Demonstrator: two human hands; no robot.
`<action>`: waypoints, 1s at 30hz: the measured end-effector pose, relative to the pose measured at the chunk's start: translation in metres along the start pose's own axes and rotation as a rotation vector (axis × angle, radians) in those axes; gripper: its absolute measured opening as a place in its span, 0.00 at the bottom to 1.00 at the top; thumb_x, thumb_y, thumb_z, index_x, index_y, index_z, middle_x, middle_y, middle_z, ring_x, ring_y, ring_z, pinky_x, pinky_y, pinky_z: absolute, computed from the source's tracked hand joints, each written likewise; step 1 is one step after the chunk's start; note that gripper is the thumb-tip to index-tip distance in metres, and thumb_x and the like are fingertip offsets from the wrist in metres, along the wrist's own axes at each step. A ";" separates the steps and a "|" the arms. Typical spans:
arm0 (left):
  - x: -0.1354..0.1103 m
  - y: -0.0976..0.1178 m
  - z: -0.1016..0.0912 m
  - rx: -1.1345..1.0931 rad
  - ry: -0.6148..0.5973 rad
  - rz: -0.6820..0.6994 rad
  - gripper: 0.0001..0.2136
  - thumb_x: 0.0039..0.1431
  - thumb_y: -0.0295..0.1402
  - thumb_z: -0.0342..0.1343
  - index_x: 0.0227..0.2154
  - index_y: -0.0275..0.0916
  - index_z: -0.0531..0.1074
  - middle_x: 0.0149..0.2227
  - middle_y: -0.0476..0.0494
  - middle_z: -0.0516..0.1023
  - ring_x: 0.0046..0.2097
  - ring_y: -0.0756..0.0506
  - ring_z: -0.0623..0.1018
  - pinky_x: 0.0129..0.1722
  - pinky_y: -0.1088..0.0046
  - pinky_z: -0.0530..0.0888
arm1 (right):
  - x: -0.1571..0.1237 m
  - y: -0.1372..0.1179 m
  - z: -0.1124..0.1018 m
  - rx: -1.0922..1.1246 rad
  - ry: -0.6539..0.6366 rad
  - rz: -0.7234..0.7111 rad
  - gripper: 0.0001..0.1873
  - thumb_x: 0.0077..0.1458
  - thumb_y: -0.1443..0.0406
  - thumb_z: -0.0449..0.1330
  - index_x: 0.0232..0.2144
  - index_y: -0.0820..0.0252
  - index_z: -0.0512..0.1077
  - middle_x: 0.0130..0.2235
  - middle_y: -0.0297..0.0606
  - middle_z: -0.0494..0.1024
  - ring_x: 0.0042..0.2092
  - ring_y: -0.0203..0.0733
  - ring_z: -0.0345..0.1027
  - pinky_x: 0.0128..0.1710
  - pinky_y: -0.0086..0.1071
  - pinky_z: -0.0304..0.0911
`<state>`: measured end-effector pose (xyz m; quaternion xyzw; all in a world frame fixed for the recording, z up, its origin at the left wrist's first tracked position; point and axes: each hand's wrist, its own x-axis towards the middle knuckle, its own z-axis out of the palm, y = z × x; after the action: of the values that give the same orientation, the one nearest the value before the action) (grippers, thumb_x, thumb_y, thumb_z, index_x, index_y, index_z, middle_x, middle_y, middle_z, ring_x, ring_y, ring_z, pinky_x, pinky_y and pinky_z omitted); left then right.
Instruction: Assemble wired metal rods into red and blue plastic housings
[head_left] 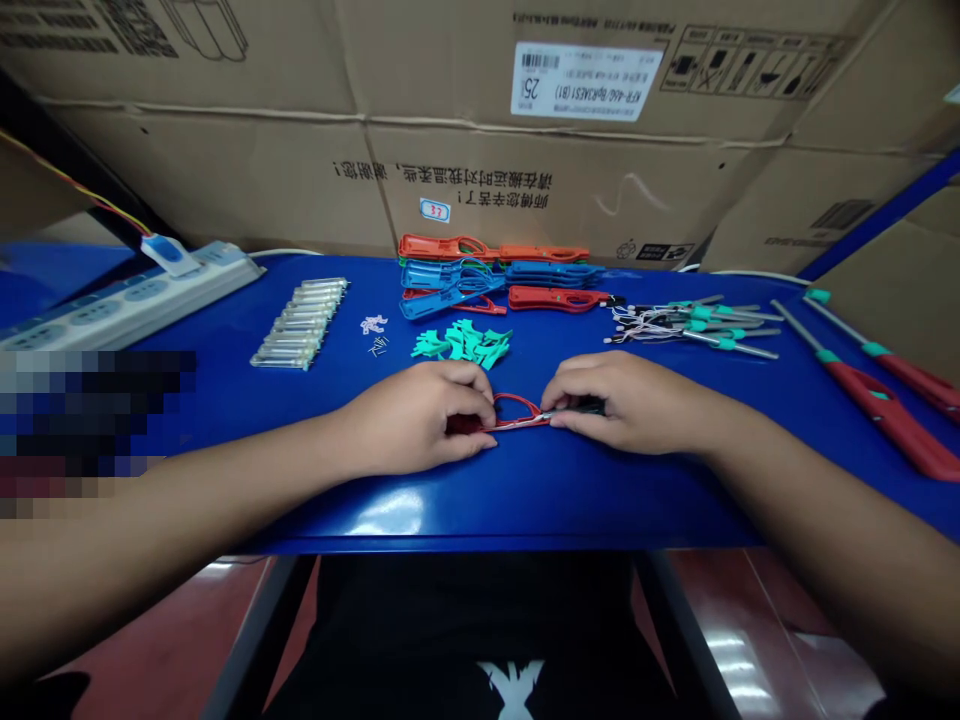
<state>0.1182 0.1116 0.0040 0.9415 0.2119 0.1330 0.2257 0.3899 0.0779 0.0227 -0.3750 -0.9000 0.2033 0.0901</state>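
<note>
My left hand (416, 415) is closed around the handle end of a red lighter shell (516, 425), low over the front of the blue table. A pale wire runs along inside the shell. At the shell's narrow end, my right hand (637, 405) pinches a slim dark part (592, 407) with a greyish tip; its exact kind is mostly hidden by the fingers. Just beyond my left hand lies a heap of green triggers (465, 342). Farther right are metal lighter tubes (724, 325) with green collars and wires.
Clear lighter fuel tanks (300, 322) lie in a row at left, beside a power strip (142, 300). Small white pieces (373, 324) and tiny springs (379, 346) sit nearby. Orange, blue and red shells (450, 275) are stacked behind. Assembled red lighters (885, 400) lie right; cardboard (450, 140) walls the back.
</note>
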 end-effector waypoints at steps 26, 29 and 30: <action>-0.004 0.010 -0.017 0.117 0.031 0.241 0.12 0.65 0.42 0.57 0.41 0.41 0.80 0.43 0.41 0.79 0.45 0.44 0.77 0.49 0.65 0.74 | -0.001 -0.014 -0.007 -0.177 0.073 0.030 0.10 0.60 0.61 0.60 0.42 0.58 0.75 0.41 0.39 0.79 0.42 0.43 0.72 0.41 0.36 0.64; -0.005 -0.004 -0.033 0.184 0.123 0.092 0.13 0.68 0.40 0.52 0.40 0.40 0.80 0.39 0.42 0.80 0.43 0.45 0.77 0.47 0.67 0.73 | -0.001 -0.012 -0.027 -0.267 0.202 0.065 0.11 0.62 0.59 0.58 0.41 0.58 0.76 0.41 0.40 0.80 0.42 0.44 0.73 0.43 0.37 0.65; -0.006 -0.011 -0.040 0.232 0.190 0.003 0.14 0.68 0.39 0.51 0.39 0.39 0.80 0.39 0.42 0.80 0.42 0.45 0.77 0.46 0.67 0.73 | 0.000 -0.011 -0.036 -0.302 0.245 0.085 0.11 0.62 0.59 0.57 0.40 0.58 0.76 0.40 0.40 0.80 0.41 0.44 0.73 0.41 0.37 0.65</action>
<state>0.0952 0.1330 0.0324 0.9448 0.2448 0.1966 0.0940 0.3943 0.0812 0.0597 -0.4441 -0.8858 0.0225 0.1332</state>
